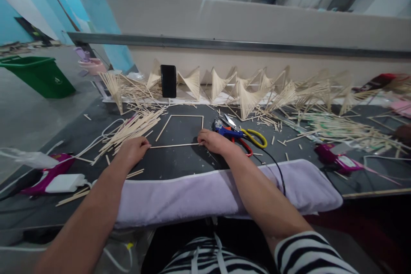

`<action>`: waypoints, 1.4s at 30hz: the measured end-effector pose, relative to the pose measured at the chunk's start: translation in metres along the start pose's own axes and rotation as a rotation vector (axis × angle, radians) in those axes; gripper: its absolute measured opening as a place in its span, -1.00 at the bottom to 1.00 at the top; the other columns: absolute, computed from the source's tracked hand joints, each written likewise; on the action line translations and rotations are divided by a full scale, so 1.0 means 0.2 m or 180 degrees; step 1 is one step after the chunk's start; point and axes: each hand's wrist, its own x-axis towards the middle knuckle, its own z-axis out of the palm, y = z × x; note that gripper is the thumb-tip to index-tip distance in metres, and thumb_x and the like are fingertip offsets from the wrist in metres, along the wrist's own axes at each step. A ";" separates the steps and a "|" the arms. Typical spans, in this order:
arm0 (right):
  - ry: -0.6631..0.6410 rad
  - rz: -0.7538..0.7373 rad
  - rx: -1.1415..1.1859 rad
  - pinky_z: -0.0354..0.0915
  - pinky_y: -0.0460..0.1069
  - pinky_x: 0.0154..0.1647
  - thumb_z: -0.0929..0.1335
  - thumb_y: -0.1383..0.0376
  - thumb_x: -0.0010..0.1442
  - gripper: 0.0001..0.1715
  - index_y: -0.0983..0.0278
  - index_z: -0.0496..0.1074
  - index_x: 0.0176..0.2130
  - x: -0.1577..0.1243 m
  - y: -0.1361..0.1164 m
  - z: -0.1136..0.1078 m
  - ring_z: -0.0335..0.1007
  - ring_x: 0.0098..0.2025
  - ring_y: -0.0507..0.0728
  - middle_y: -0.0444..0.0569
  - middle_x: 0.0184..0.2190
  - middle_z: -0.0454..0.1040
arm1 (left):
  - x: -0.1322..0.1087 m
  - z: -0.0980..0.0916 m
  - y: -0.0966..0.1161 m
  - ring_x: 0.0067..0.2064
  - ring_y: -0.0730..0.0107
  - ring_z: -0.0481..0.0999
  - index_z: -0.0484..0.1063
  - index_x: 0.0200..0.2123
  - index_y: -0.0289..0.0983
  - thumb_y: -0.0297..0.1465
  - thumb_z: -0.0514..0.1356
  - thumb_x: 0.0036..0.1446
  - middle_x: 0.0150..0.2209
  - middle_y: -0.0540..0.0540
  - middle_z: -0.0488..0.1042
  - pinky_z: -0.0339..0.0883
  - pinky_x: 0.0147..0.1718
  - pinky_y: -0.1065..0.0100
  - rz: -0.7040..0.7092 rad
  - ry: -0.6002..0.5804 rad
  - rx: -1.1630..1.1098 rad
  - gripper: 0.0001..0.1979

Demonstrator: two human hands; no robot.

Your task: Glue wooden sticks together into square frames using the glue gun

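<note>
A thin wooden stick (pixel 175 145) lies crosswise in front of me, with one end pinched by my left hand (pixel 136 149) and the other by my right hand (pixel 210 140). Beyond it, several sticks form an angular open frame (pixel 186 115) on the dark tabletop. The right end of my stick meets the frame's right side under my right fingers; the contact itself is hidden. On the left, the frame's slanted stick stops short of the one I hold. Close to my left hand lies a heap of loose sticks (pixel 131 130).
Right of my right hand lie yellow-handled scissors (pixel 255 137) and a blue glue gun (pixel 227 130). Fan-shaped stick models (pixel 250 98) line the back beside a phone (pixel 168 81). Magenta power strips (pixel 51 173) sit at both sides. A lilac cushion (pixel 180 199) covers the front edge.
</note>
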 end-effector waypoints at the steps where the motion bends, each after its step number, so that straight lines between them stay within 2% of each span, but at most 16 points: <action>1: 0.0068 0.0001 -0.0032 0.18 -0.11 -0.22 0.24 0.56 0.07 -0.79 0.32 0.37 -0.44 0.01 0.01 0.01 0.23 -0.27 0.03 -0.05 -0.36 0.28 | 0.00 0.00 0.00 -0.29 0.26 0.45 0.47 -0.39 -0.21 -0.21 0.02 0.01 -0.39 -0.07 0.53 0.16 -0.37 0.36 0.0000 0.0000 0.0006 -0.72; 4: 0.0266 0.0034 -0.0087 0.19 -0.10 -0.16 0.24 0.54 0.10 -0.79 0.32 0.40 -0.41 0.03 0.06 0.02 0.26 -0.22 0.05 -0.03 -0.34 0.32 | 0.00 0.00 0.00 -0.28 0.28 0.46 0.46 -0.38 -0.21 -0.22 0.02 0.03 -0.37 -0.06 0.53 0.17 -0.37 0.37 0.0000 -0.0010 0.0038 -0.73; 10: 0.0396 0.0063 0.0141 0.21 -0.06 -0.05 0.27 0.47 0.15 -0.78 0.31 0.50 -0.31 0.05 0.10 0.02 0.31 -0.14 0.05 0.02 -0.25 0.43 | 0.01 0.00 -0.01 -0.33 0.31 0.47 0.46 -0.37 -0.20 -0.21 0.03 0.05 -0.40 -0.04 0.54 0.18 -0.39 0.38 -0.0075 -0.0106 0.0079 -0.73; 15: 0.0841 0.0653 0.0343 0.26 -0.07 -0.14 0.26 0.47 0.15 -0.74 0.31 0.51 -0.24 0.03 0.07 -0.02 0.37 -0.22 0.04 0.00 -0.28 0.47 | 0.00 -0.03 0.00 -0.30 0.29 0.47 0.45 -0.30 -0.21 -0.23 0.02 0.05 -0.37 -0.06 0.53 0.21 -0.38 0.37 -0.0193 -0.0177 0.0049 -0.72; 18: 0.0970 0.1059 0.0292 0.27 -0.08 -0.17 0.26 0.49 0.13 -0.72 0.33 0.50 -0.21 0.03 0.07 -0.02 0.39 -0.26 0.04 0.00 -0.31 0.49 | -0.01 -0.07 0.07 -0.21 0.24 0.46 0.44 -0.22 -0.24 -0.23 0.07 0.02 -0.26 -0.11 0.51 0.24 -0.28 0.35 0.0151 -0.0133 0.0041 -0.69; 22: 0.1085 0.1297 0.0250 0.26 -0.07 -0.16 0.24 0.49 0.13 -0.68 0.33 0.49 -0.18 0.05 0.10 -0.01 0.40 -0.25 0.05 -0.02 -0.33 0.50 | 0.02 -0.07 0.23 -0.11 0.22 0.40 0.41 -0.17 -0.23 -0.20 0.09 0.04 -0.16 -0.15 0.46 0.22 -0.14 0.33 0.0852 -0.0315 -0.0111 -0.67; 25: 0.1164 0.1389 0.0285 0.26 -0.05 -0.14 0.23 0.47 0.14 -0.68 0.29 0.48 -0.17 0.06 0.11 0.00 0.40 -0.24 0.06 -0.03 -0.32 0.51 | 0.09 -0.01 0.36 -0.13 0.22 0.39 0.39 -0.24 -0.24 -0.26 0.11 0.05 -0.20 -0.16 0.44 0.20 -0.15 0.31 0.1278 -0.0583 -0.0045 -0.76; 28: 0.1245 0.1474 0.0315 0.27 -0.04 -0.13 0.22 0.45 0.15 -0.67 0.30 0.47 -0.15 0.06 0.11 0.00 0.41 -0.22 0.08 0.00 -0.29 0.52 | 0.15 0.04 0.43 -0.25 0.25 0.39 0.34 -0.42 -0.25 -0.33 0.05 0.08 -0.33 -0.14 0.43 0.19 -0.25 0.31 0.1361 -0.0793 0.0155 -0.86; 31: 0.1367 0.1575 0.0202 0.25 -0.03 -0.08 0.21 0.46 0.15 -0.67 0.32 0.45 -0.14 0.05 0.09 -0.01 0.41 -0.15 0.10 0.04 -0.22 0.51 | 0.23 0.00 0.44 -0.33 0.31 0.37 0.29 -0.40 -0.24 -0.35 -0.04 0.13 -0.37 -0.10 0.41 0.18 -0.33 0.34 0.1175 -0.0811 0.0057 -0.83; 33: 0.1369 0.1636 0.0089 0.24 -0.03 -0.06 0.21 0.47 0.15 -0.68 0.31 0.45 -0.16 0.05 0.08 -0.02 0.40 -0.13 0.11 0.05 -0.19 0.51 | 0.32 -0.05 0.44 -0.34 0.34 0.37 0.28 -0.33 -0.24 -0.34 -0.07 0.15 -0.38 -0.06 0.41 0.19 -0.35 0.37 0.0948 -0.0637 -0.0032 -0.82; 35: 0.1233 0.1749 0.0013 0.25 -0.03 -0.10 0.21 0.47 0.14 -0.69 0.31 0.45 -0.18 0.05 0.07 -0.02 0.41 -0.15 0.13 0.07 -0.22 0.51 | 0.45 -0.08 0.45 -0.28 0.33 0.40 0.30 -0.25 -0.24 -0.30 -0.06 0.14 -0.33 -0.06 0.42 0.21 -0.31 0.37 0.0838 -0.0361 -0.0026 -0.79; 37: 0.1000 0.1880 -0.0019 0.26 -0.05 -0.16 0.21 0.47 0.13 -0.71 0.32 0.45 -0.21 0.04 0.06 -0.02 0.43 -0.20 0.14 0.10 -0.28 0.51 | 0.59 -0.08 0.48 -0.20 0.27 0.41 0.30 -0.12 -0.27 -0.28 0.04 0.08 -0.24 -0.10 0.43 0.23 -0.24 0.35 0.0801 -0.0183 0.0153 -0.70; 40: 0.0735 0.1875 -0.0064 0.26 -0.06 -0.22 0.22 0.44 0.13 -0.75 0.33 0.44 -0.24 0.04 0.03 -0.01 0.42 -0.22 0.15 0.12 -0.30 0.50 | 0.78 0.00 0.54 0.02 0.23 0.33 0.32 -0.04 -0.28 -0.45 0.06 0.04 -0.03 -0.19 0.36 0.18 -0.06 0.35 0.1059 -0.0161 0.0624 -0.63; 42: 0.0665 0.1785 -0.0127 0.26 -0.06 -0.22 0.23 0.43 0.14 -0.77 0.33 0.43 -0.24 0.03 0.02 0.00 0.41 -0.21 0.15 0.14 -0.28 0.49 | 0.86 0.06 0.58 0.03 0.21 0.34 0.35 -0.05 -0.29 -0.51 0.04 0.04 0.01 -0.24 0.33 0.18 -0.04 0.34 0.1072 -0.0214 0.0798 -0.63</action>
